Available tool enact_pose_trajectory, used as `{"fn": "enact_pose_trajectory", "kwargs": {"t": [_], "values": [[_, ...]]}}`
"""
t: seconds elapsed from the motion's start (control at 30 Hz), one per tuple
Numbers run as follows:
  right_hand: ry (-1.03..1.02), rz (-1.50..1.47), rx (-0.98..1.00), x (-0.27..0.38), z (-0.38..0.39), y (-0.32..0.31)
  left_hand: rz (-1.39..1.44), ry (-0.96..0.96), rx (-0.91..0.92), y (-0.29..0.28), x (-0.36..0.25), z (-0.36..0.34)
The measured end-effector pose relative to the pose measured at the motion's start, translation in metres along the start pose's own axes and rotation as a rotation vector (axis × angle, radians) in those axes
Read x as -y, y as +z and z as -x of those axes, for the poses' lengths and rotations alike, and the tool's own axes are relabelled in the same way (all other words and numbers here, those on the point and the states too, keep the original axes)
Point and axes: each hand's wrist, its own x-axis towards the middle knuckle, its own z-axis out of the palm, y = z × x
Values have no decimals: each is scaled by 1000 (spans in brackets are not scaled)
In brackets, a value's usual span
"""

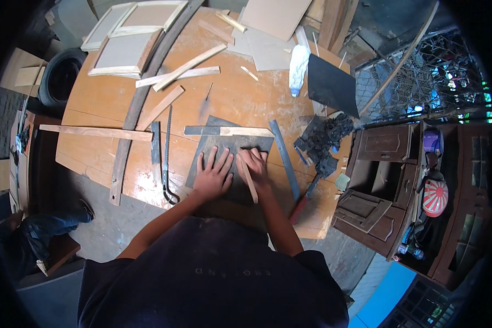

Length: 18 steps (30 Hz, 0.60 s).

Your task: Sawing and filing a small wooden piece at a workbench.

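Note:
On the worktable lies a dark grey square sheet (pixel 206 146). My left hand (pixel 213 172) rests flat on it with the fingers spread. Beside it, my right hand (pixel 255 168) is closed around a slim strip of light wood (pixel 247 179), which slants toward me over the sheet. Across the sheet's far edge lies a narrow strip, part dark and part bare wood (pixel 246 131). To the left are a thin saw with a hooked handle (pixel 167 147) and a partly dark strip (pixel 156 147). A dark strip (pixel 284 158) lies just right of the sheet.
Loose wood strips (pixel 188 65) and pale panels (pixel 268 46) cover the table's far part. A white bottle (pixel 298 68), black sheet (pixel 332 85) and crumpled black heap (pixel 322 145) stand right. Wooden frames (pixel 126 44) lie far left. A brown cabinet (pixel 385 143) borders the right; a person's leg (pixel 54 223) shows left.

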Motion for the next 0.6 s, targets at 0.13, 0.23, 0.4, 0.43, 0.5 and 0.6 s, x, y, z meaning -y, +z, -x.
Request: {"fn": "enact_pose_trajectory", "kwargs": {"t": [0.13,0.23,0.4,0.43,0.5,0.6], "values": [[202,-169,-39,-3,-5,3,1,-3,13,2,-1,0],[661,-932,-250,12,0,-12,-21,-4,6,0,-1,-2],[894,-1853,-466,47,-8,-69,121,-50,80,-34,-5,-16],[883,-1852,-481,53,-7,-75,209,-93,168,-43,-5,-21],[829,-1962,-447,61,-5,-84,543,-39,69,-52,-8,-34],[741,-2034,-387,72,-5,-93,1561,-78,206,-111,-39,-45]]}}
